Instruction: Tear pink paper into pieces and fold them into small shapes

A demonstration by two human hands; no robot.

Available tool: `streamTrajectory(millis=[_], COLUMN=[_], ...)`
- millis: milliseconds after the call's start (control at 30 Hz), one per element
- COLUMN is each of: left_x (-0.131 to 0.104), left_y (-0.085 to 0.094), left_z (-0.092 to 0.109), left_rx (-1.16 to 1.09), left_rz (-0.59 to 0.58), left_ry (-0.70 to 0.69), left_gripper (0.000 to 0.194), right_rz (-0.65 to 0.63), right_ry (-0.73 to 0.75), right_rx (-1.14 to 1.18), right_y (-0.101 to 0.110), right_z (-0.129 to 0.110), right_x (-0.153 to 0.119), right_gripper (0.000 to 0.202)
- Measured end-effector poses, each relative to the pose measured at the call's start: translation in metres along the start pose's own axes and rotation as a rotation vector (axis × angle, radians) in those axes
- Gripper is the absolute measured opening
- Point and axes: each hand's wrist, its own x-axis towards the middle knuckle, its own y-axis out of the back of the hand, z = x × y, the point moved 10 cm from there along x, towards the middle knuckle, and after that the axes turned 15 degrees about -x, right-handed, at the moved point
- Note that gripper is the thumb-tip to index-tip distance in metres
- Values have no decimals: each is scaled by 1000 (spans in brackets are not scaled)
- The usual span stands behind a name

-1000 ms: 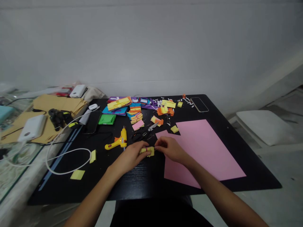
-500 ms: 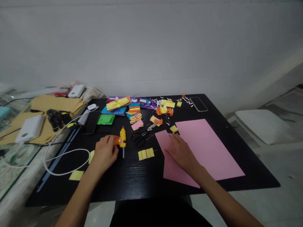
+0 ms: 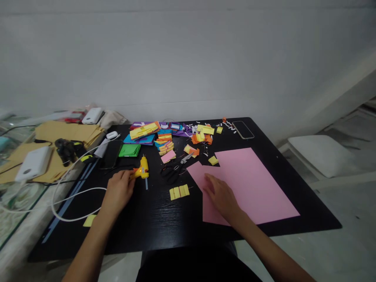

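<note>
On the left of the black table, my left hand [image 3: 119, 192] has its fingers curled at the handle end of a yellow hot glue gun [image 3: 143, 167]. The gun's nozzle faces the far side, and a glue stick pokes out of its rear. My right hand [image 3: 221, 197] rests on a smaller piece of pink paper [image 3: 207, 211] with its fingers apart. That piece overlaps a larger pink sheet [image 3: 258, 184]. Between my hands lie a folded yellow paper strip [image 3: 179, 192] with a thin wire end and black-handled scissors [image 3: 176, 168], partly spread.
Behind are folded coloured papers [image 3: 143, 131], green paper pieces [image 3: 129, 150], yellow and orange scraps [image 3: 202, 135] and a phone [image 3: 243, 129]. A white cable [image 3: 54, 203] loops at the left, near another phone [image 3: 111, 154]. A white stool [image 3: 323, 154] stands to the right.
My left hand has drawn back to the left, and the glue gun has shifted and turned slightly with it, showing more handle. My right hand has slid slightly nearer me on the pink paper.
</note>
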Motion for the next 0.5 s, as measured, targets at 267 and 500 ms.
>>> streamTrajectory(millis=[267, 500], left_x=[-21, -46], left_y=[16, -15], left_z=[106, 147], left_rx=[-313, -513], left_rz=[164, 66], left_ry=[-239, -252], left_gripper=[15, 16], right_rz=[113, 278], right_ry=[14, -98], right_rx=[170, 209], right_y=[21, 124], right_z=[-13, 62], right_x=[2, 70], right_gripper=[27, 24])
